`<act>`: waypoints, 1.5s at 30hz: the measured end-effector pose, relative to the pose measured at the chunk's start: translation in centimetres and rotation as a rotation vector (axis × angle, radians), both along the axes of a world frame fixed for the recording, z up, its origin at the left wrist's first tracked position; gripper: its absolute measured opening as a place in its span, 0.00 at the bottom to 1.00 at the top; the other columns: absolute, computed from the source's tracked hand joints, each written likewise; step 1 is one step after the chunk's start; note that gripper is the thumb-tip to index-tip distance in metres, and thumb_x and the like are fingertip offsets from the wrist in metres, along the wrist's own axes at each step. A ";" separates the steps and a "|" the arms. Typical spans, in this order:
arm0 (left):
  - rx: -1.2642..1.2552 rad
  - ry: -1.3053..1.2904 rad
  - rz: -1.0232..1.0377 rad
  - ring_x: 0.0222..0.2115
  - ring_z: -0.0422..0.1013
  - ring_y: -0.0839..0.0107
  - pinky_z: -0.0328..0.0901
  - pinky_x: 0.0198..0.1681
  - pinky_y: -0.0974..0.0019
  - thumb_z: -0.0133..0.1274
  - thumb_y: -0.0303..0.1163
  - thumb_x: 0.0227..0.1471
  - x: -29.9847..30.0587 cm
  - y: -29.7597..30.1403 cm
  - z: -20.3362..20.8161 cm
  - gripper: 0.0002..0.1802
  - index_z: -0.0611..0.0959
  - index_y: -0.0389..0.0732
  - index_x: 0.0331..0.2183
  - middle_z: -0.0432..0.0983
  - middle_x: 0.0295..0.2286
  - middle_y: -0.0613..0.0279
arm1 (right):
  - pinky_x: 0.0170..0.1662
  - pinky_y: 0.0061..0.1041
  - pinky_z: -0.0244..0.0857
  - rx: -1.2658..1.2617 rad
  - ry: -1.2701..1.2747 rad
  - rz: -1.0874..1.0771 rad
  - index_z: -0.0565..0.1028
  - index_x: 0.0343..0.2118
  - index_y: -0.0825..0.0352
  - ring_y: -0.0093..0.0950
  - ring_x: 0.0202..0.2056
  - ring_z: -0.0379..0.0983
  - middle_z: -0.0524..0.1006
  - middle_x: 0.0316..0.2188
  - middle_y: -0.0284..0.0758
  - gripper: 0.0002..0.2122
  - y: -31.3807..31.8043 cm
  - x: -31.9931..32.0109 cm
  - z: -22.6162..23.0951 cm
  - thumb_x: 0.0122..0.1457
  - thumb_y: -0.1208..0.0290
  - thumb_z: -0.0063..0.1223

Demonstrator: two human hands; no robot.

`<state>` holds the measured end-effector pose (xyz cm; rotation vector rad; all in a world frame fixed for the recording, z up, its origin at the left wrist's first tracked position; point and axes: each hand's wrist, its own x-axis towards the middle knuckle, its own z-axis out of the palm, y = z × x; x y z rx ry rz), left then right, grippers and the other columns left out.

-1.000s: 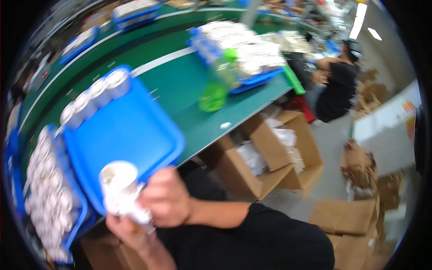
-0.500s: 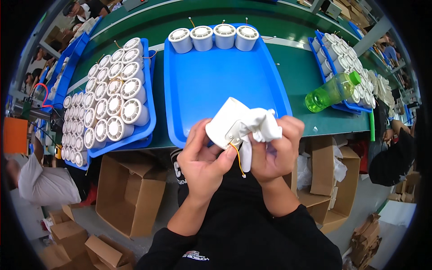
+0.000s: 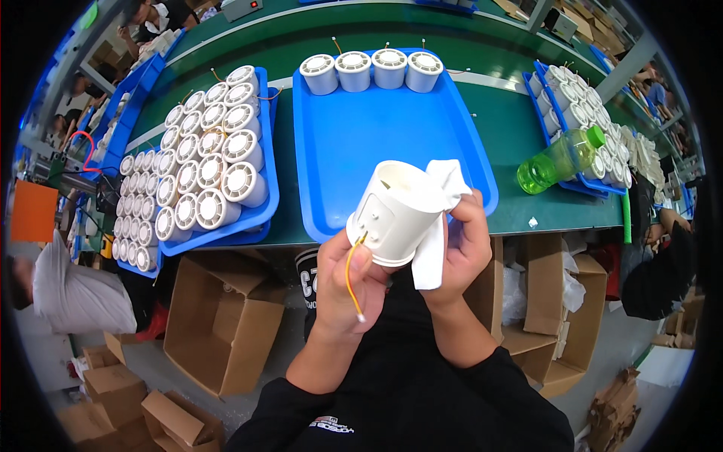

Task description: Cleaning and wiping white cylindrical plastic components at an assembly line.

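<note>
My left hand [image 3: 348, 285] is closed round the lower part of a white plastic cylinder housing [image 3: 398, 215], held tilted above the near edge of a blue tray [image 3: 369, 151]. The housing's hollow end faces up. A yellow-and-dark wire lead [image 3: 349, 280] with a small white plug hangs from its side over my left fingers. My right hand [image 3: 463, 252] pinches a white cloth [image 3: 429, 260] against the housing's right side. Some right fingertips are hidden behind the cloth. Along the tray's far edge stands a row of several similar white housings [image 3: 389, 69].
Stacked blue trays [image 3: 265, 203] packed with white housings stand at left. More loaded trays [image 3: 544, 83] are at right, a green bottle [image 3: 556, 162] leaning against them. Open cardboard boxes [image 3: 222, 324] sit below the green table's [image 3: 508, 139] near edge. Other people work at the sides.
The housing has been turned in my hands, so its hollow end now shows and its wired side faces left. The cloth has moved from the wired face to the right side.
</note>
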<state>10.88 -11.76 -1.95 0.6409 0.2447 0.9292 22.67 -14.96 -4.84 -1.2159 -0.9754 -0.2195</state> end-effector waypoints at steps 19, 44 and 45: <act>-0.107 0.072 -0.600 0.44 0.72 0.70 0.66 0.50 0.65 0.60 0.28 0.47 -2.6 0.8 -1.4 0.27 0.75 0.25 0.48 0.76 0.42 0.57 | 0.43 0.30 0.65 -0.204 0.379 1.229 0.77 0.34 0.74 0.32 0.38 0.71 0.78 0.34 0.39 0.08 -1.3 6.0 2.3 0.54 0.74 0.57; 1.462 0.779 0.502 0.39 0.74 0.60 0.74 0.38 0.66 0.71 0.27 0.30 -3.7 4.0 2.0 0.34 0.77 0.29 0.43 0.69 0.41 0.51 | 0.35 0.34 0.56 0.055 0.350 0.816 0.71 0.23 0.65 0.29 0.25 0.61 0.73 0.20 0.34 0.10 -7.5 9.1 2.7 0.57 0.66 0.55; 1.462 0.782 0.502 0.39 0.74 0.60 0.74 0.38 0.66 0.71 0.27 0.30 -3.5 4.0 1.9 0.34 0.77 0.29 0.43 0.69 0.41 0.51 | 0.35 0.35 0.57 0.044 0.207 0.677 0.72 0.24 0.66 0.30 0.26 0.62 0.73 0.22 0.34 0.11 -7.3 8.9 2.9 0.56 0.65 0.55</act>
